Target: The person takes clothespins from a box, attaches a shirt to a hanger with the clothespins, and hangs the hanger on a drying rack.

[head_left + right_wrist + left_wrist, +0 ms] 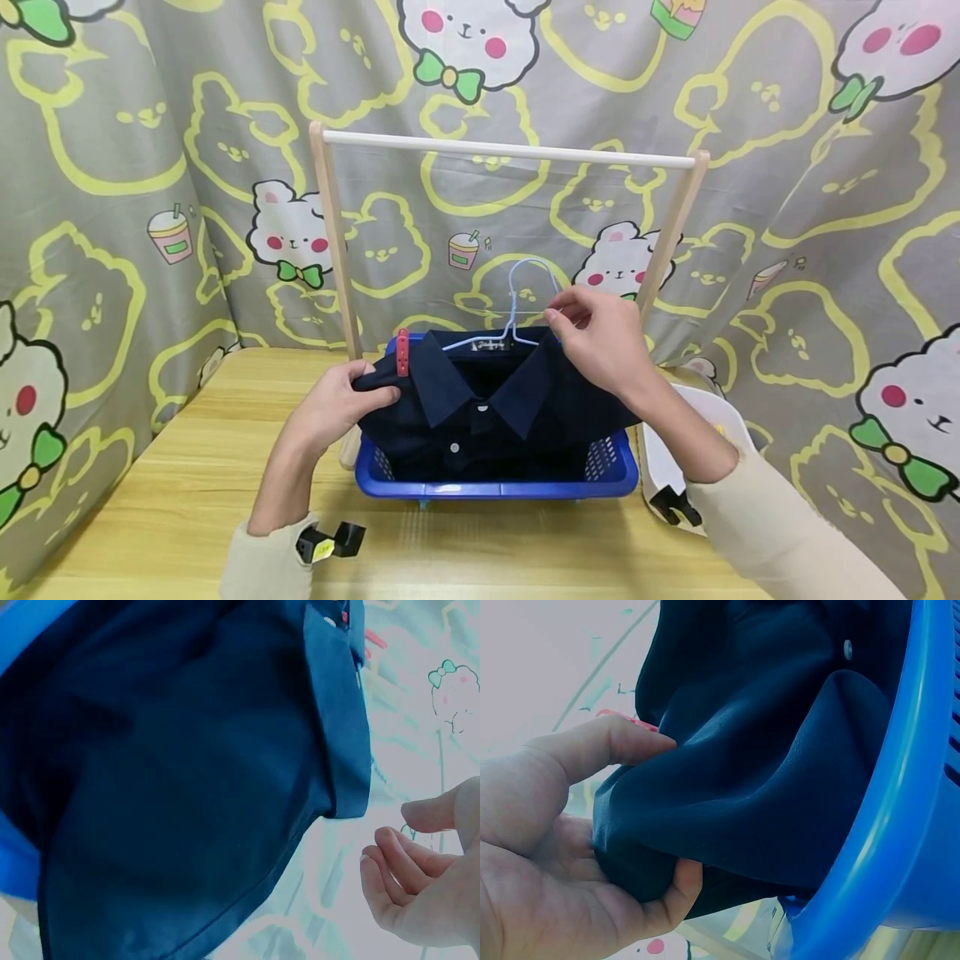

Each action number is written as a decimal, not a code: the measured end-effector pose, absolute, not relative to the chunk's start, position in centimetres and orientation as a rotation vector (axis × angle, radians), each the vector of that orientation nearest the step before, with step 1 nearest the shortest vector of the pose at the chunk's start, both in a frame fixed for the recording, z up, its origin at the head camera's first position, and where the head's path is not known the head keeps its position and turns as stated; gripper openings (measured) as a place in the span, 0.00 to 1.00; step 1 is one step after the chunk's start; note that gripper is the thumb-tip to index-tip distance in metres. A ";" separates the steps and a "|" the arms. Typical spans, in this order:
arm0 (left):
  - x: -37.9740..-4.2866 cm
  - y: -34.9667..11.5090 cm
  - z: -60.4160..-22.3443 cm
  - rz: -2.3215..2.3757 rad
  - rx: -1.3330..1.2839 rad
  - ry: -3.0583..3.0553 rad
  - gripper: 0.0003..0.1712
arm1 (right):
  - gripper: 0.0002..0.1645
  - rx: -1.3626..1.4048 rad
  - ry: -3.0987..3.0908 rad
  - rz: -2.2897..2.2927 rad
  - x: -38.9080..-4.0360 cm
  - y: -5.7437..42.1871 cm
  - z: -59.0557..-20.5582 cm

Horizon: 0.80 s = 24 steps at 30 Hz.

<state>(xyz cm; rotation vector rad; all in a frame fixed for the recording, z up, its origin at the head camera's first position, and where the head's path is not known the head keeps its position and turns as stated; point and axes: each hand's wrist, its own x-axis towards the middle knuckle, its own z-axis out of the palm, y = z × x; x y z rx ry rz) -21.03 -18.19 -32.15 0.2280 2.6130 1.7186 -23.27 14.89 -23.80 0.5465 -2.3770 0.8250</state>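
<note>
A dark navy collared shirt (480,425) lies over and in a blue plastic basket (495,489), its collar facing up. Through the neck runs a light blue wire hanger (512,312), hook upward. A red clothespin (402,354) is clipped on the shirt's shoulder at the left. My left hand (333,408) grips that shoulder, thumb on top and fingers beneath the cloth, as the left wrist view shows. Beside the collar's right side is my right hand (603,333), close to the hanger. Its fingers (397,862) are loosely bent, with a gap to the thumb and nothing between them.
Behind the basket stands a wooden rack with a white crossbar (510,150). A white tray (731,408) holding something yellow sits right of the basket, partly behind my right forearm. Patterned curtains (247,100) enclose the wooden table (187,467) at the back and sides.
</note>
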 end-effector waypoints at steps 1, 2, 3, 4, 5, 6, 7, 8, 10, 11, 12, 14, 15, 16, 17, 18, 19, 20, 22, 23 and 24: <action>-21.0 -18.2 -32.2 1.722 0.231 2.611 0.15 | 0.07 0.543 -2.382 0.823 -23.3 15.1 -23.9; -21.0 -18.2 -32.2 1.724 0.232 2.610 0.15 | 0.07 0.539 -2.384 0.818 -23.4 15.4 -23.9; -21.0 -18.3 -32.2 1.726 0.234 2.608 0.15 | 0.07 0.533 -2.389 0.814 -23.4 15.6 -24.0; -21.0 -18.3 -32.2 1.728 0.236 2.607 0.15 | 0.07 0.526 -2.394 0.810 -23.4 15.9 -24.1; -21.0 -18.3 -32.2 1.731 0.239 2.605 0.15 | 0.08 0.523 -2.398 0.806 -23.4 16.1 -24.1; -21.0 -18.3 -32.2 1.732 0.242 2.604 0.15 | 0.08 0.515 -2.405 0.802 -23.5 16.4 -24.2; -21.1 -18.4 -32.2 1.730 0.240 2.606 0.15 | 0.08 0.507 -2.413 0.802 -23.5 16.7 -24.3; -21.1 -18.4 -32.2 1.727 0.237 2.608 0.15 | 0.08 0.496 -2.420 0.796 -23.5 17.0 -24.4; -21.1 -18.4 -32.2 1.724 0.232 2.611 0.15 | 0.09 0.472 -2.439 0.791 -23.6 17.6 -24.6; -21.1 -18.4 -32.2 1.715 0.237 2.616 0.15 | 0.09 0.457 -2.451 0.786 -23.7 17.9 -24.8; -21.1 -18.5 -32.2 1.712 0.232 2.618 0.15 | 0.10 0.441 -2.465 0.783 -23.8 18.2 -24.9; -21.2 -18.5 -32.2 1.709 0.230 2.621 0.15 | 0.11 0.412 -2.489 0.770 -24.0 18.8 -25.1; -21.2 -18.6 -32.2 1.708 0.235 2.622 0.15 | 0.11 0.396 -2.501 0.765 -24.0 19.1 -25.2; -21.2 -18.6 -32.2 1.708 0.240 2.622 0.15 | 0.12 0.383 -2.512 0.759 -24.1 19.4 -25.3; -21.2 -18.6 -32.2 1.707 0.244 2.622 0.15 | 0.12 0.370 -2.520 0.751 -24.3 19.7 -25.4; -21.2 -18.7 -32.2 1.713 0.237 2.619 0.15 | 0.12 0.359 -2.530 0.747 -24.4 19.9 -25.4; -21.2 -18.7 -32.2 1.714 0.240 2.618 0.15 | 0.13 0.348 -2.541 0.742 -24.5 20.2 -25.5; -21.2 -18.7 -32.1 1.715 0.240 2.617 0.15 | 0.14 0.336 -2.553 0.741 -24.6 20.5 -25.6; -21.1 -18.8 -32.1 1.714 0.244 2.617 0.15 | 0.15 0.315 -2.573 0.736 -24.9 21.1 -25.9; -21.1 -18.8 -32.1 1.714 0.243 2.618 0.15 | 0.15 0.307 -2.583 0.732 -25.1 21.5 -26.0; -21.1 -18.8 -32.1 1.714 0.241 2.619 0.15 | 0.16 0.298 -2.592 0.727 -25.2 21.8 -26.2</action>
